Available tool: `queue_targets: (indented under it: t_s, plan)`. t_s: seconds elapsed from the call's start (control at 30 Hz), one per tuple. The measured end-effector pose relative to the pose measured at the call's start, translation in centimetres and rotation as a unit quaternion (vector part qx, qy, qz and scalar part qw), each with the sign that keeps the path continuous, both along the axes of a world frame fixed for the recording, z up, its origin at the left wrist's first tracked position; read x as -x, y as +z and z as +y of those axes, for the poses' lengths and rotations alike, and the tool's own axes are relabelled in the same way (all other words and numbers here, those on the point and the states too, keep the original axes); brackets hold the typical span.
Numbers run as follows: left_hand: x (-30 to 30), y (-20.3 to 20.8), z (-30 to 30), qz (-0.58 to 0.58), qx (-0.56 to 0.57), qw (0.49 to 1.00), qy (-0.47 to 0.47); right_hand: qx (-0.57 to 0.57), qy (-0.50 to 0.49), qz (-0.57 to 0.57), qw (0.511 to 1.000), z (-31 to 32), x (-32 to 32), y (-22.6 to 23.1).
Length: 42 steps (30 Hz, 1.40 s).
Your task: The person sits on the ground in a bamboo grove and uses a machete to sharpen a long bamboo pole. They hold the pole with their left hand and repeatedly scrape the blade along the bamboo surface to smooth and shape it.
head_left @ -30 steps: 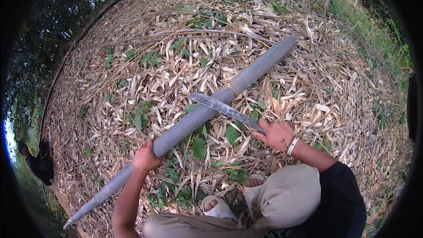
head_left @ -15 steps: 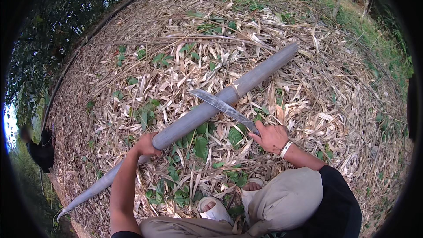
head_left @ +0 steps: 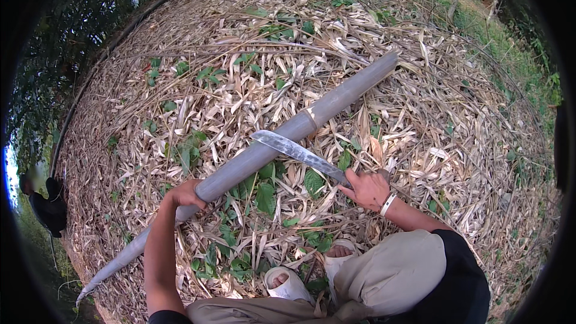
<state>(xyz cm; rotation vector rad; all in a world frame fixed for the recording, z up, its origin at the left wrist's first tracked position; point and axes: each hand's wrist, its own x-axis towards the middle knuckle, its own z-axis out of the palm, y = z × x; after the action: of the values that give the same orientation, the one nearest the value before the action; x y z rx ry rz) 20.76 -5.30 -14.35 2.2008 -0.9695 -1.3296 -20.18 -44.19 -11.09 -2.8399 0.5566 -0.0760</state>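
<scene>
fingers (head_left: 355, 185) grip a knife (head_left: 300, 155) amid dry leaves (head_left: 234, 99), green plants (head_left: 266, 198)

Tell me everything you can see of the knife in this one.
The knife has a long blade, grey and metal-looking, mottled with dark patches and narrowing toward the tip. Its handle is mostly hidden by the right hand, which grips it. The blade points mostly to the person's left and somewhat away from them, crossing over the grey pole; whether it touches the pole cannot be told from this view.
</scene>
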Motion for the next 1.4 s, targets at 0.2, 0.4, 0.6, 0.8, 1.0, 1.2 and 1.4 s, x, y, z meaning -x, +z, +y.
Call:
queue_targets:
  t_s: [0.2,0.4,0.6,0.8,1.0,1.2,1.4]
  plan:
    - [5.0,4.1,-0.7,-0.265,0.148,0.951,0.058,-0.067,-0.049,0.019,0.996,-0.5,-0.5,0.6]
    - [10.6,-0.1,0.7,-0.631,0.119,0.766,0.018,-0.09,-0.153,-0.095,0.98,0.2,-2.8,-2.6]
    - [7.1,-4.2,3.1,-0.632,-0.015,0.775,0.005,-0.053,-0.086,-0.029,0.994,-0.1,-3.1,-0.9]
    - [7.3,1.8,0.9,-0.477,-0.062,0.876,0.047,-0.026,-0.03,0.007,0.999,-0.4,-2.4,0.7]
    - [5.1,2.5,0.1,-0.366,-0.006,0.931,0.02,-0.088,-0.154,-0.098,0.979,-0.9,-3.1,-0.7]
    - [4.2,1.9,0.1,-0.358,0.007,0.934,0.006,-0.075,-0.071,-0.026,0.994,0.0,-2.1,1.2]
    - [6.7,2.0,0.1,-0.412,-0.08,0.907,0.031,-0.052,-0.007,0.03,0.998,-0.1,-3.9,4.7]
